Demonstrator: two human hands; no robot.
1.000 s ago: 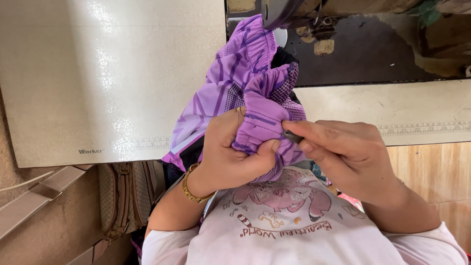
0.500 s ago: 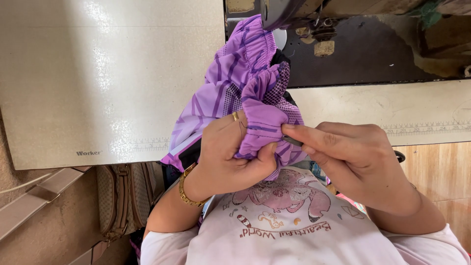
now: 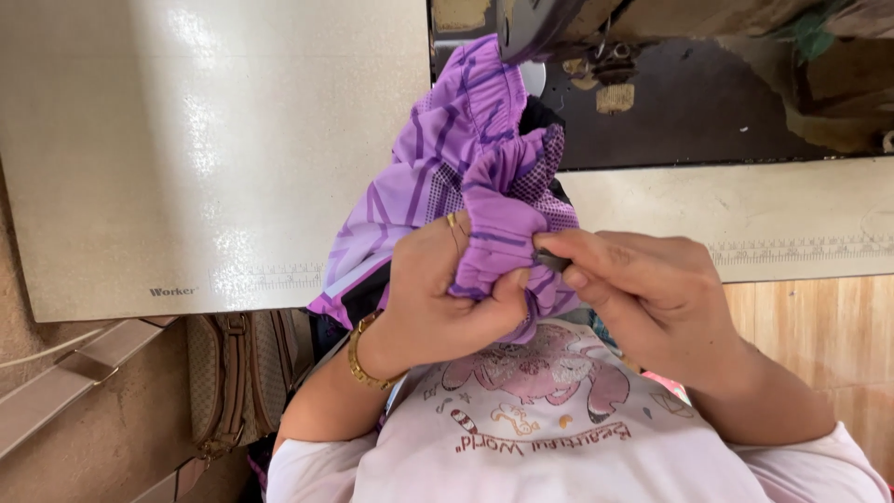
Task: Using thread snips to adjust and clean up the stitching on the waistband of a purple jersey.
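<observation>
A bunched purple patterned garment (image 3: 466, 158) with a gathered waistband is held up in front of me, over the edge of the sewing table (image 3: 186, 140). My left hand (image 3: 438, 289), with a gold ring and bracelet, grips the gathered purple fabric from the left. My right hand (image 3: 643, 289) pinches a small dark tool (image 3: 551, 263) against the fabric's fold, fingertips touching the cloth next to my left thumb.
A sewing machine head (image 3: 559, 28) sits above the dark opening at the top right. A brown patterned bag (image 3: 223, 382) hangs below the table's left side. A ruler strip runs along the table edge (image 3: 801, 250). My pale pink printed shirt fills the bottom.
My left hand has shifted its grip slightly on the fabric, and both hands with the garment sit a little higher and closer together.
</observation>
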